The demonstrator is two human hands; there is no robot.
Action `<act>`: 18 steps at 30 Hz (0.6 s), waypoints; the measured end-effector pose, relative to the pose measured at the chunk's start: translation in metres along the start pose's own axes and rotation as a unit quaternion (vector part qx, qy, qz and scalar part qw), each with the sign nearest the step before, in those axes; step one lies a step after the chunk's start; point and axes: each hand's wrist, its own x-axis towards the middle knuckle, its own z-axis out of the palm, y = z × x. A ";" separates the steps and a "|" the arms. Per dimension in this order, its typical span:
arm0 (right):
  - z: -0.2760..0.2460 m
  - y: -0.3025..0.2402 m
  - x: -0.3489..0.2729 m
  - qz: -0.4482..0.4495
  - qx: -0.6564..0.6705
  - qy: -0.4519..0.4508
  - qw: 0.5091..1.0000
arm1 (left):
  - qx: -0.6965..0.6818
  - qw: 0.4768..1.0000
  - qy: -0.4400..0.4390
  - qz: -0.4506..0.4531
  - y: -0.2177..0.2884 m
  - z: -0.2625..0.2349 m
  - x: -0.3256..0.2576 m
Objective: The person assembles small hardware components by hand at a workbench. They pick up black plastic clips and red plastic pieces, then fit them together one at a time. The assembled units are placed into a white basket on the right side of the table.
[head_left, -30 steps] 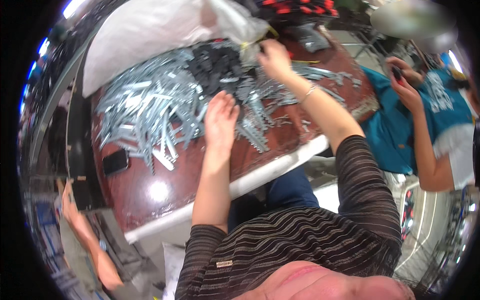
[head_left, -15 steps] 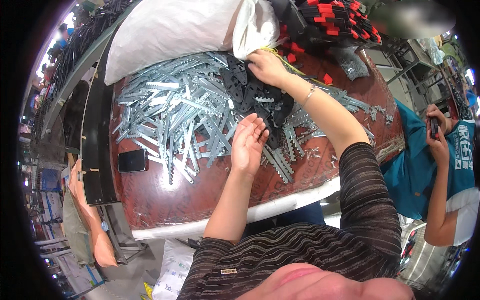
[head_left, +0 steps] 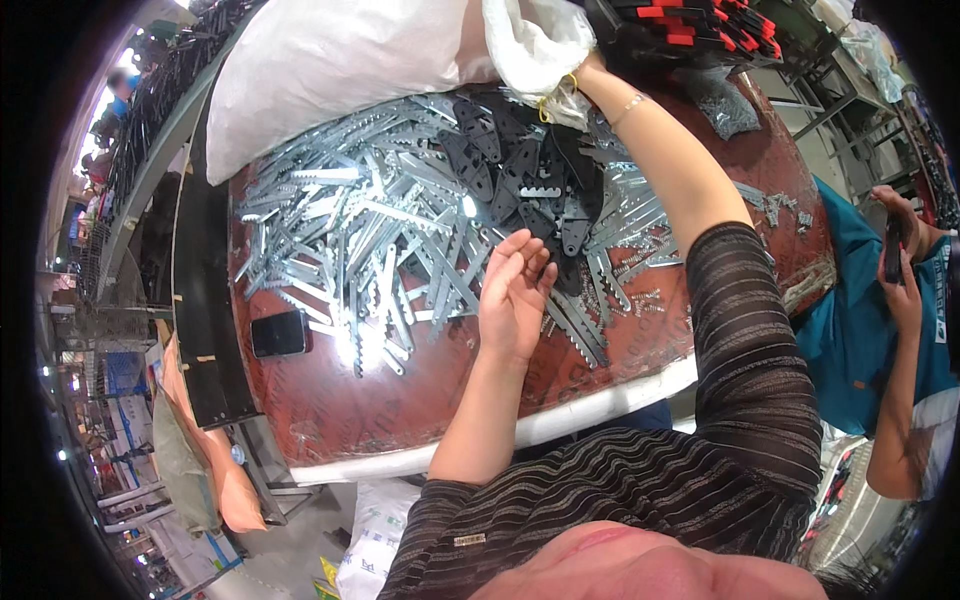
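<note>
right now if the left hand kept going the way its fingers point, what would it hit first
Probably the black plates, heaped just beyond the fingertips of the left hand; height above the table is hard to judge.

Right hand [head_left: 590,62] (behind white bag [head_left: 535,45])

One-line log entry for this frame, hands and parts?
left hand: open, palm up, over toothed metal strips | right hand: at white bag, grip unclear | black plates: piled mid-table

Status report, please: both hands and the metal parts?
Left hand open, palm up, over toothed metal strips. Right hand reaches into white bag. Black plates between.
</note>
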 end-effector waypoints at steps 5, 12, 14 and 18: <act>0.008 -0.016 0.016 -0.047 -0.105 0.039 0.993 | -0.010 1.000 0.001 -0.003 0.000 -0.002 -0.001; 0.016 -0.034 0.009 -0.086 -0.178 0.060 0.978 | -0.007 1.000 0.012 0.007 0.001 -0.003 -0.002; 0.022 -0.038 0.005 -0.099 -0.193 0.061 0.974 | -0.008 1.000 0.008 0.018 0.001 -0.003 -0.002; 0.018 -0.053 -0.008 -0.128 -0.230 0.073 0.962 | 0.004 1.000 0.008 0.012 0.002 0.000 -0.001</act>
